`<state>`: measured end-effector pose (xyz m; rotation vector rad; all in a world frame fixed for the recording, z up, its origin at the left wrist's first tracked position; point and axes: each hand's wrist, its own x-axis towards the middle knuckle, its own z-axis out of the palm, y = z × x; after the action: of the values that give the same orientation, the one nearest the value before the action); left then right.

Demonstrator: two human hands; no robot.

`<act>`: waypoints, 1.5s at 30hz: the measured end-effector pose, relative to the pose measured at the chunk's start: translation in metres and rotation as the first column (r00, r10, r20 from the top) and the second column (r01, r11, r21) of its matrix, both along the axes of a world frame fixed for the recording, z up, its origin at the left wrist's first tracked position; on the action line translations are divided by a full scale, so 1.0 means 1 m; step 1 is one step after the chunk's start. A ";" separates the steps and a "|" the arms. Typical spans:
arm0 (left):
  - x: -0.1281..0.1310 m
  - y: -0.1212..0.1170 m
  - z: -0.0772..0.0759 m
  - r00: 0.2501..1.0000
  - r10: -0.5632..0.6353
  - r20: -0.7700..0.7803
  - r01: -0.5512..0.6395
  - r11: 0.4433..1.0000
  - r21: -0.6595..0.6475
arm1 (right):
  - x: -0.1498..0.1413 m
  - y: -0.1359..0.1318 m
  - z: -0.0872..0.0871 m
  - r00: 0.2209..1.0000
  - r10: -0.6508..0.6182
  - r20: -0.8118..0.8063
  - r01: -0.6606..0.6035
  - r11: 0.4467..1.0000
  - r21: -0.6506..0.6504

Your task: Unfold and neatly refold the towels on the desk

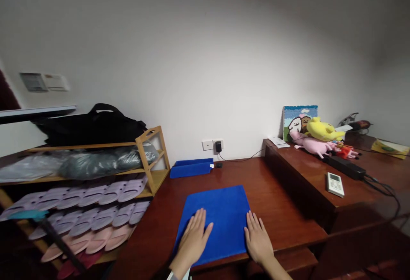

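Observation:
A blue cloth (218, 211) lies spread out flat on the brown wooden desk (275, 203), close to its front edge. My left hand (196, 235) rests palm down on the left part of the cloth, fingers stretched out. At the cloth's right edge, my right hand (257, 237) lies flat with its fingers extended, partly on the cloth and partly over the wood. Neither hand grips anything. Farther back, against the wall, sits a second blue cloth (191, 169), folded, with a small white tag at its right end.
Left stands a wooden rack (156, 156) with a black bag (96, 126), plastic-wrapped items and several slippers (109, 192). On the raised surface to the right are plush toys (315, 143), a white remote (335, 185) and a black power adapter (346, 167). A black charger (218, 146) is plugged into the wall.

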<state>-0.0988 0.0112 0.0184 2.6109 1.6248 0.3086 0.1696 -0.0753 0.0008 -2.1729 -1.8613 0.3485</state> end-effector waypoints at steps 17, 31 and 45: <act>-0.037 0.015 -0.036 0.999 0.009 -0.040 -0.008 1.000 0.014 | 0.003 -0.001 -0.004 0.999 -0.002 0.032 0.002 1.000 0.010; -0.052 0.003 -0.034 0.999 0.048 -0.014 -0.047 0.998 0.045 | 0.011 0.051 0.001 0.993 -0.015 0.117 0.021 0.999 -0.044; 0.101 0.052 -0.023 0.975 -0.217 0.050 0.214 0.975 0.056 | 0.016 0.063 0.002 1.000 0.000 0.006 0.000 1.000 -0.011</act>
<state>0.0020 0.0634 -0.0050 2.7562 1.3179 0.4103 0.1853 -0.0119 0.0033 -2.1839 -1.8664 0.3540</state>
